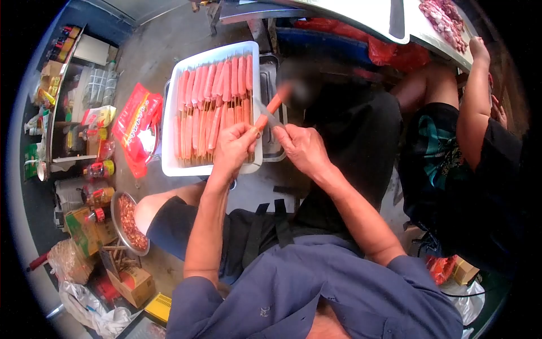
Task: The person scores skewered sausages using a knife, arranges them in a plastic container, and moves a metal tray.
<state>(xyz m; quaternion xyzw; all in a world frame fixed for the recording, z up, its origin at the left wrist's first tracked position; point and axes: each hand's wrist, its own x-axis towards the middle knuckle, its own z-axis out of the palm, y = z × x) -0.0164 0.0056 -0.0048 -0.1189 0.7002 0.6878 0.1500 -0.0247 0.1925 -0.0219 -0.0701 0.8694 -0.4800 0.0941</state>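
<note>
In my left hand (234,146) is a pink sausage on a stick (275,103), with the fingers closed round its lower end. My right hand (304,149) grips a knife (267,115), and its blade lies against or across the sausage; I cannot tell whether it cuts in. Beneath and to the left is a white plastic tray (168,144) holding two rows of skewered sausages (217,82). A dark blurred patch covers the area past the sausage's far end.
A red packet (137,127) lies left of the tray. A metal bowl of chopped meat (133,223) stands by my left knee. Bottles (99,169) and boxes line the left shelf. At the right sits another person (440,135), near a table with meat (443,22).
</note>
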